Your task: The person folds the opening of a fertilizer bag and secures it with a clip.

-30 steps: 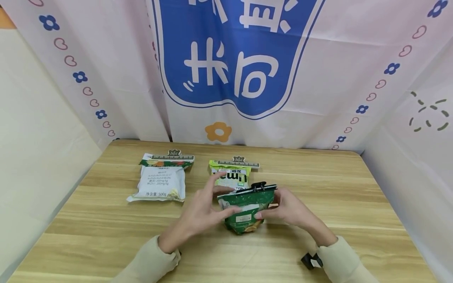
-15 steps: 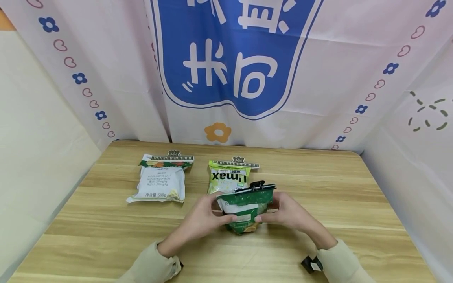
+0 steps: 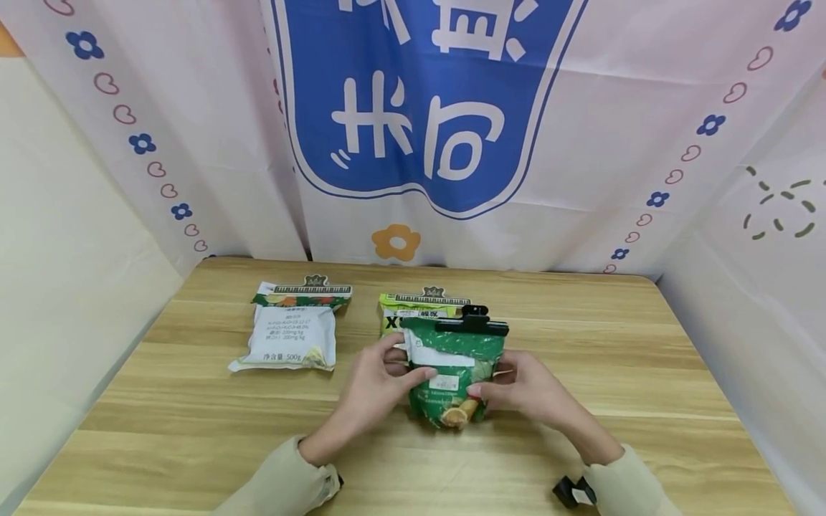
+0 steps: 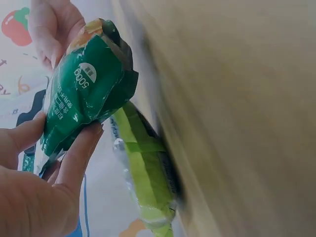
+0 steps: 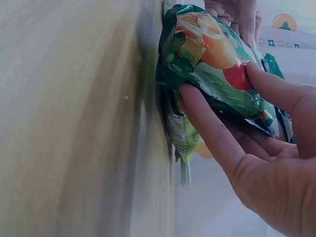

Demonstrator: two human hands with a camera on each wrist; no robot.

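A green bag [image 3: 445, 387] with fruit pictures and a white label stands upright between my two hands. Across its top edge, toward the right, sits a black clip [image 3: 473, 325]. My left hand [image 3: 381, 380] grips the bag's left side, thumb in front and fingers behind. On the right side, my right hand [image 3: 525, 387] holds it the same way, its thumb on the front. In the left wrist view the green bag [image 4: 89, 84] shows a "500g" mark. The right wrist view has orange fruit printed on the green bag [image 5: 207, 54].
Behind the green bag lies a lime-green bag [image 3: 391, 322], partly hidden, with a piano-key clip [image 3: 432, 297] on its top. A white bag [image 3: 293, 337] with a similar clip [image 3: 312, 288] lies at the left. A printed cloth [image 3: 568, 179] hangs behind the wooden table [image 3: 613, 344].
My left fingers have come in around the bag's left side. The green bag has tipped upright, so its front faces me more and it covers more of the lime-green bag.
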